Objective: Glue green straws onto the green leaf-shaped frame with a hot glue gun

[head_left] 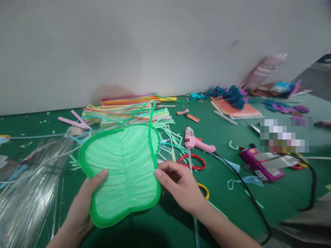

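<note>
A pale green butterfly-shaped panel [124, 168], made of fuzzy strips with a darker green pipe cleaner border, is held up over the table. My left hand [85, 199] grips its left edge, thumb on the front and fingers hidden behind. At the right edge, my right hand [178, 182] pinches the border between thumb and fingers. A loose green pipe cleaner end [151, 119] sticks up above the panel's upper right. Just beyond my right hand lie red-handled scissors [192, 162] and a pink glue gun [198, 142] with a clear glue stick in it.
Bundled coloured pipe cleaners [124, 115] lie against the wall. Clear plastic sleeves [38, 193] cover the left side. A purple power box [261, 165] and black cable [248, 193] sit at right. Pink pliers-like tongs [73, 122] rest behind, at left. Blue and purple pieces [232, 96] lie back right.
</note>
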### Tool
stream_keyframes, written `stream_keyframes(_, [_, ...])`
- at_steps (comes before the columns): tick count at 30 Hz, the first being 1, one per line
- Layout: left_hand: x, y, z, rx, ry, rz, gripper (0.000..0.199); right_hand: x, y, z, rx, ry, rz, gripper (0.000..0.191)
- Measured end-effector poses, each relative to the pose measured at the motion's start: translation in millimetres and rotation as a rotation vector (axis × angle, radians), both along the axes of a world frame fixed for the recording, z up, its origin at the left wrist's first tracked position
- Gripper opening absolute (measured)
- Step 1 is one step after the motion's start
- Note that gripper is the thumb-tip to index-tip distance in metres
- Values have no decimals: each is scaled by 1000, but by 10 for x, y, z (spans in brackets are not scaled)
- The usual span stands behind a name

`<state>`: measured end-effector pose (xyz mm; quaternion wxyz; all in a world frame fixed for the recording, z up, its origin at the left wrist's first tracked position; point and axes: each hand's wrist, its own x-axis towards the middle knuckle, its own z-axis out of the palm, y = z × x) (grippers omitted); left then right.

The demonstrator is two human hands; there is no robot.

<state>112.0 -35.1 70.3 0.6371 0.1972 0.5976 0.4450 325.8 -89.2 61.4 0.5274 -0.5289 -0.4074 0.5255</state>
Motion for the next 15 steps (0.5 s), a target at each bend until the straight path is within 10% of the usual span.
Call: stream_keyframes(15, [-168, 167, -49, -78, -22, -153, 37, -1, -4, 4, -27, 11, 7, 60])
